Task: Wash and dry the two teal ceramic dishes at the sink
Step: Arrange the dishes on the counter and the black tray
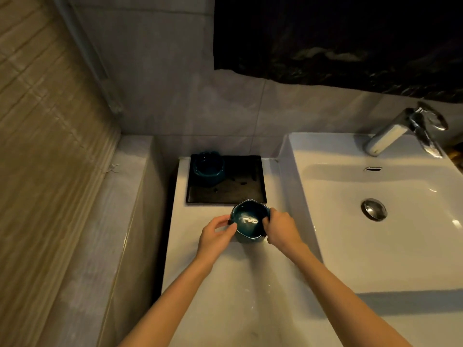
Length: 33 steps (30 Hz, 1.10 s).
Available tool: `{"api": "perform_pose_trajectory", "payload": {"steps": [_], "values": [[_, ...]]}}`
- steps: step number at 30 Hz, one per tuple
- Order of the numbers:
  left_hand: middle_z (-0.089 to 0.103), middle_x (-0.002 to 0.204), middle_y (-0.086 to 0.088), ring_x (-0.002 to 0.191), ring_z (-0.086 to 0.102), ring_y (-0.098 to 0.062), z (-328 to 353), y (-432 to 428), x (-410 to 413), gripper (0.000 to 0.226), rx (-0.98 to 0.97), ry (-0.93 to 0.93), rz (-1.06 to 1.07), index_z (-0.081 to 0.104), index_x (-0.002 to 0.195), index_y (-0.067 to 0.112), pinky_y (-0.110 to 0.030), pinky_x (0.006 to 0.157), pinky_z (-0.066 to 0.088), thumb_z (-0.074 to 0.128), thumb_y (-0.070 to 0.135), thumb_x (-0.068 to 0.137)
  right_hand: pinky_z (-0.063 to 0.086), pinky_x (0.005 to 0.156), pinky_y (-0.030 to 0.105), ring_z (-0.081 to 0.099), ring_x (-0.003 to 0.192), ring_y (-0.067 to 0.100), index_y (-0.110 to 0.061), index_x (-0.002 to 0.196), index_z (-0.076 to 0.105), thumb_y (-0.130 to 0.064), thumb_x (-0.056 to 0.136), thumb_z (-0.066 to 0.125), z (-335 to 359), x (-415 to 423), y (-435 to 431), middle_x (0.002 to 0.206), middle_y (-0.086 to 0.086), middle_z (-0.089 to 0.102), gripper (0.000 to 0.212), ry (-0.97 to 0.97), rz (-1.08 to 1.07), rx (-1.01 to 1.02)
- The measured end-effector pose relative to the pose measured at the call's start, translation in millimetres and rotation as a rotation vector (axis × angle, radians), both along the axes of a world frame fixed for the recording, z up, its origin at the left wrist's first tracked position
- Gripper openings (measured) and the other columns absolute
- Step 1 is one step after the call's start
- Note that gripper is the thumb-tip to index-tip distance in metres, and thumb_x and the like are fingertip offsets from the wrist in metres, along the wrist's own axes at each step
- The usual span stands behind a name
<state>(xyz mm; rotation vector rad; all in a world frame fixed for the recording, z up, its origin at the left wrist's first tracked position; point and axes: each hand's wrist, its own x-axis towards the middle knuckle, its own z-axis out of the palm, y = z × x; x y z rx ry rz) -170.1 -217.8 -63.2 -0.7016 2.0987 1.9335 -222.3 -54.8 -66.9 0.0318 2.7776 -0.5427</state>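
Left hand [217,231]: curled fingers are pinched on the left rim of the near teal dish [249,221].
Right hand [281,227]: the right rim of the same dish is gripped.
Near teal dish: it is held upright between both hands over the white counter [215,284], just in front of the black tray [240,186].
Second teal dish [208,166]: it is set in the tray's far left corner.
Sink [375,221]: the white basin is seen at right, with a chrome tap [400,130] behind it.
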Motion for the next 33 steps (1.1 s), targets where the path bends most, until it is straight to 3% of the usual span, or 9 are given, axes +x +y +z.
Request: {"api": "perform_pose_trajectory", "payload": {"steps": [4, 12, 14, 16, 20, 23, 27, 30, 33], "values": [[0.054, 0.130, 0.001, 0.120, 0.051, -0.016, -3.3, -8.0, -47.8, 0.041, 0.092, -0.056, -0.039, 0.055, 0.129, 0.019, -0.038, 0.104, 0.043, 0.061, 0.012, 0.089, 0.047, 0.068, 0.034, 0.065, 0.083, 0.037, -0.001, 0.106, 0.054, -0.020, 0.096, 0.040, -2.4, -53.0, -8.6, 0.093, 0.021, 0.068, 0.026, -0.036, -0.029, -0.004], [0.033, 0.150, -0.003, 0.130, 0.042, -0.020, -19.5, -16.2, -121.4, 0.055, 0.223, -0.111, -0.112, 0.031, 0.146, 0.016, -0.029, 0.097, 0.042, 0.045, -0.002, 0.095, 0.053, 0.069, 0.038, 0.066, 0.082, 0.037, 0.001, 0.103, 0.052, -0.020, 0.098, 0.040, -25.5, -130.2, -24.1, 0.097, 0.020, 0.066, 0.026, -0.076, -0.083, -0.017], [0.041, 0.143, 0.000, 0.116, 0.051, -0.012, -25.5, -16.4, -132.0, 0.056, 0.217, -0.112, -0.126, 0.030, 0.146, 0.017, -0.025, 0.092, 0.044, 0.044, -0.001, 0.095, 0.055, 0.070, 0.040, 0.066, 0.080, 0.036, 0.002, 0.102, 0.051, -0.020, 0.097, 0.040, -31.5, -142.0, -24.1, 0.096, 0.021, 0.066, 0.025, -0.078, -0.081, -0.022], [0.053, 0.119, 0.011, 0.096, 0.053, -0.001, -33.1, -16.9, -140.0, 0.056, 0.214, -0.103, -0.127, 0.030, 0.146, 0.020, -0.023, 0.090, 0.044, 0.044, 0.000, 0.096, 0.055, 0.067, 0.039, 0.067, 0.077, 0.035, 0.001, 0.100, 0.050, -0.021, 0.097, 0.040, -37.0, -151.4, -22.9, 0.093, 0.021, 0.067, 0.024, -0.085, -0.074, -0.022], [0.052, 0.110, 0.015, 0.113, 0.049, -0.006, -41.9, -17.2, -146.8, 0.055, 0.198, -0.071, -0.130, 0.034, 0.144, 0.025, -0.027, 0.099, 0.042, 0.048, 0.005, 0.095, 0.054, 0.054, 0.036, 0.066, 0.066, 0.033, -0.003, 0.099, 0.047, -0.025, 0.099, 0.039, -37.1, -159.5, -22.7, 0.092, 0.020, 0.064, 0.023, -0.066, -0.084, -0.062], [0.058, 0.107, 0.017, 0.092, 0.060, -0.005, -43.0, -21.7, -143.6, 0.045, 0.039, 0.047, -0.127, 0.047, 0.135, 0.026, -0.025, 0.084, 0.052, 0.054, 0.012, 0.093, 0.048, 0.061, 0.039, 0.063, 0.084, 0.039, -0.004, 0.112, 0.044, -0.035, 0.100, 0.041, -29.0, -153.0, -22.5, 0.097, 0.019, 0.063, 0.033, 0.078, -0.050, -0.001], [0.056, 0.119, 0.012, 0.078, 0.061, -0.004, -46.5, -47.0, -141.3, 0.038, -0.557, 0.328, -0.165, 0.057, 0.125, 0.030, -0.026, 0.069, 0.055, 0.063, 0.026, 0.088, 0.042, 0.055, 0.033, 0.063, 0.079, 0.029, -0.021, 0.117, 0.042, -0.051, 0.095, 0.042, -18.0, -133.7, -21.7, 0.085, 0.005, 0.067, 0.037, 0.257, 0.091, 0.028], [0.054, 0.120, 0.014, 0.074, 0.056, -0.006, -47.5, -66.9, -144.3, 0.040, -0.833, 0.290, -0.198, 0.058, 0.126, 0.032, -0.028, 0.066, 0.053, 0.064, 0.033, 0.086, 0.047, 0.060, 0.030, 0.065, 0.083, 0.020, -0.032, 0.117, 0.049, -0.060, 0.088, 0.047, -31.1, -119.9, -23.0, 0.083, -0.004, 0.070, 0.040, 0.171, 0.240, 0.044], [0.059, 0.113, 0.014, 0.077, 0.056, -0.005, -50.7, -78.4, -148.7, 0.031, -0.951, 0.257, -0.246, 0.066, 0.115, 0.033, -0.026, 0.067, 0.052, 0.065, 0.037, 0.085, 0.051, 0.069, 0.031, 0.063, 0.091, 0.017, -0.027, 0.118, 0.055, -0.046, 0.092, 0.053, -47.2, -113.2, -24.2, 0.091, -0.004, 0.070, 0.033, 0.194, 0.277, 0.021]]}}
